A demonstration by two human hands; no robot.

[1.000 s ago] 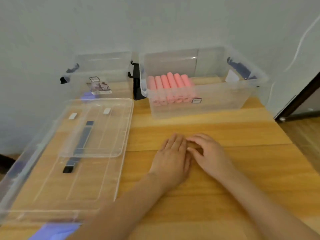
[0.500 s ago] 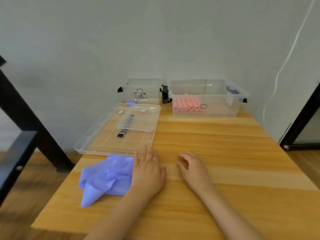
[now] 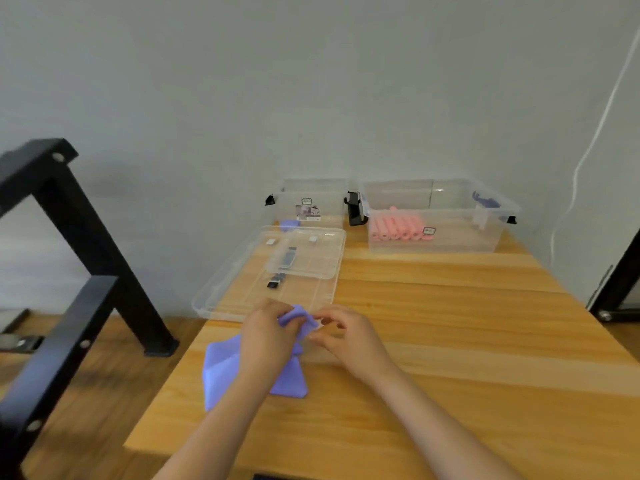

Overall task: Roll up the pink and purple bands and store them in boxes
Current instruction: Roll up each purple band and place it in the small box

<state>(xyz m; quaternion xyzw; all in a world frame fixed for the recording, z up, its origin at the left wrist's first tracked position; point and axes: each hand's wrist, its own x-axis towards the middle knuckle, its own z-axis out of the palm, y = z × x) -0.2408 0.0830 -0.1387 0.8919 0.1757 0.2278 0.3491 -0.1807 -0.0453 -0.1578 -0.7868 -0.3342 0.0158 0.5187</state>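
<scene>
a: where's the purple band (image 3: 221, 368)?

b: crumpled on the wooden bench (image 3: 450, 358), near its left front edge, just in front of the clear lids (image 3: 311, 292). most of it lies loose on the wood; one end is lifted between the two hands.

a: what is the left hand (image 3: 268, 336) doing?

b: it sits over the band, fingers curled and closed on the raised purple end, which shows bunched at the fingertips.

a: and the right hand (image 3: 349, 336)?

b: just beside the left one, fingers bent, thumb and forefinger drawn together at the edge of that same end. whether they really nip the fabric or only touch it, i cannot tell.

a: the boxes?

b: two clear ones at the back against the wall (image 3: 311, 98). the right box (image 3: 450, 240) holds a row of pink rolls (image 3: 396, 228) lying side by side toward its left end. the left box (image 3: 311, 199) is smaller, with a label on its front and a small purple thing (image 3: 289, 225) at its lower left corner; too blurred to say if that is inside it.

a: anything else?

b: the lids lie stacked, small on large, in front of the left box. a black frame (image 3: 69, 271) stands off the bench to the left.
</scene>
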